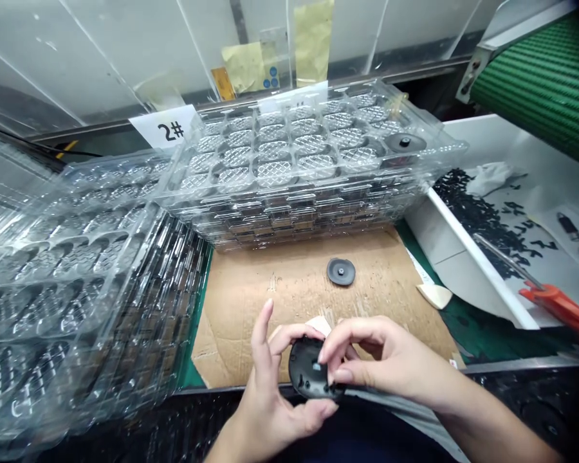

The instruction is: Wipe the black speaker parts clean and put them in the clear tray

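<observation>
My left hand and my right hand both hold one round black plastic part near the front edge of the bench. The left fingers and thumb curl around its left rim. The right fingertips press on its face from the right. A second round black disc lies loose on the brown cardboard sheet beyond my hands. A third disc sits in a pocket at the right end of the top clear tray.
Stacks of clear blister trays fill the left side and the back, with a "2#" label. A white bin of small black scraps stands at right, with red-handled pliers. A green conveyor belt runs at top right.
</observation>
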Motion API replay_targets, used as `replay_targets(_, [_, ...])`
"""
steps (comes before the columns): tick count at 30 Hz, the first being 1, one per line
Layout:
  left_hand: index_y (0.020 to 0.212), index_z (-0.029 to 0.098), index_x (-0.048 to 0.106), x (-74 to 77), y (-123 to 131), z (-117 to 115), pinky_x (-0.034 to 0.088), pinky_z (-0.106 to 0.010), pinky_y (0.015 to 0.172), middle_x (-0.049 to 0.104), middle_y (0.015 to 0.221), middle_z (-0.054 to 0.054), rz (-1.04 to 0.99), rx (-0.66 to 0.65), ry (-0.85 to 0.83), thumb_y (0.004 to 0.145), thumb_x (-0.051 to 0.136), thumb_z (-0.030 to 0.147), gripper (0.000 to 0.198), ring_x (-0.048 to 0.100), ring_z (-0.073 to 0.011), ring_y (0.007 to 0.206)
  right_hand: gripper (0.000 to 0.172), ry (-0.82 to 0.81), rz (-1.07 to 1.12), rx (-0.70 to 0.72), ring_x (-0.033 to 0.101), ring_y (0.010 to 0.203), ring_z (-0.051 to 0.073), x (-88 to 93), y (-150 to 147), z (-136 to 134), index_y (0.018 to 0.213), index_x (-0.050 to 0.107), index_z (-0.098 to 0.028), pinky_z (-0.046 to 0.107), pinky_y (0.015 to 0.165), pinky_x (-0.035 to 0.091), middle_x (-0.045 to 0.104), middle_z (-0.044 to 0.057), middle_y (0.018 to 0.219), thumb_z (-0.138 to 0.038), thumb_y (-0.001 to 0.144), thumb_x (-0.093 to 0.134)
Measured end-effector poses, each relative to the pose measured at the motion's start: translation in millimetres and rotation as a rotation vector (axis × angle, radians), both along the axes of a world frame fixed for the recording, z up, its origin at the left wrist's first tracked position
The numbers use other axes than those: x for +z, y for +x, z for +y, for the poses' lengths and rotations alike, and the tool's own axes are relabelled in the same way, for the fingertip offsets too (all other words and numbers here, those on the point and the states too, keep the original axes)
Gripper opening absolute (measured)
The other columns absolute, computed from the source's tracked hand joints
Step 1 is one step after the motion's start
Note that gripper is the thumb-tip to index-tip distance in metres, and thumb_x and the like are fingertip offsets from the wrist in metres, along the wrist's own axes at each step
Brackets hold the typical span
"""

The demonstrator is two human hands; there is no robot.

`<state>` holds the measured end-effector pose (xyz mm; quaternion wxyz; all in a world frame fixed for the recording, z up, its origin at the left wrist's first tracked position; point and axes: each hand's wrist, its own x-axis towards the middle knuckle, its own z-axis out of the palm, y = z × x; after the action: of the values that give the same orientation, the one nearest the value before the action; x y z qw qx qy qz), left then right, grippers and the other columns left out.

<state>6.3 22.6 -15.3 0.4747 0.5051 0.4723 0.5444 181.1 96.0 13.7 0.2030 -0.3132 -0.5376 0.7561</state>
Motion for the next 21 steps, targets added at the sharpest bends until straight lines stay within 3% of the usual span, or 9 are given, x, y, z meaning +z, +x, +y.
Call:
replay_targets(3, [0.143,0.022,0.010,3.4,-3.0,-2.6,0.039,-0.039,0.092,0.060,0.108,-0.011,-0.061,-0.090,-0.133,0.059,0.078,0.024,0.108,0.059,-0.0288,0.097,0.013,-0.130,0.122,0.074,0.059,0.073,0.008,1.8,2.2,1.3,0.086,0.069,-0.018,0.020,0.069,0.047,0.063,-0.001,0.078,-0.019,0.073,0.072])
replay_targets(6, [0.143,0.026,0.005,4.1,0.4,-4.7,0.034,-0.044,0.098,0.061,0.106,-0.010,-0.069,-0.147,-0.161,0.058,0.079,0.024,0.113,0.060,-0.0299,0.098,0.010,-0.230,0.204,0.087,0.061,0.074,0.007,-0.1,7.1,-3.8,0.081,0.068,-0.016,0.019,0.072,0.047,0.064,-0.002,0.078,-0.014,0.072,0.072])
replay_targets(11, [0.139,0.026,0.018,-0.5,16.3,-5.6,0.037,-0.038,0.096,0.062,0.108,-0.010,-0.091,-0.034,-0.104,0.056,0.080,0.017,0.104,0.058,-0.0283,0.103,0.014,-0.322,0.178,-0.110,0.065,0.068,0.009,-10.6,19.6,-18.0,0.077,0.067,-0.016,0.021,0.068,0.050,0.068,0.000,0.073,-0.017,0.067,0.076])
replay_targets(17, [0.138,0.029,0.018,-4.6,26.1,1.3,0.024,-0.043,0.106,0.061,0.117,-0.009,-0.009,-0.036,-0.176,0.059,0.077,0.017,0.099,0.053,-0.0284,0.112,0.019,-0.170,0.128,-0.361,0.059,0.060,0.009,-26.8,42.4,-37.8,0.083,0.068,-0.015,0.020,0.060,0.046,0.063,-0.001,0.065,-0.030,0.072,0.073])
replay_targets(21, [0.137,0.033,0.019,-9.2,29.3,8.5,0.032,-0.039,0.103,0.065,0.112,-0.006,-0.162,-0.062,-0.305,0.060,0.078,0.020,0.098,0.055,-0.0277,0.110,0.034,0.227,-0.106,-0.411,0.052,0.060,0.008,-32.1,48.7,-51.6,0.098,0.069,-0.021,0.018,0.057,0.042,0.058,-0.002,0.070,-0.032,0.066,0.077])
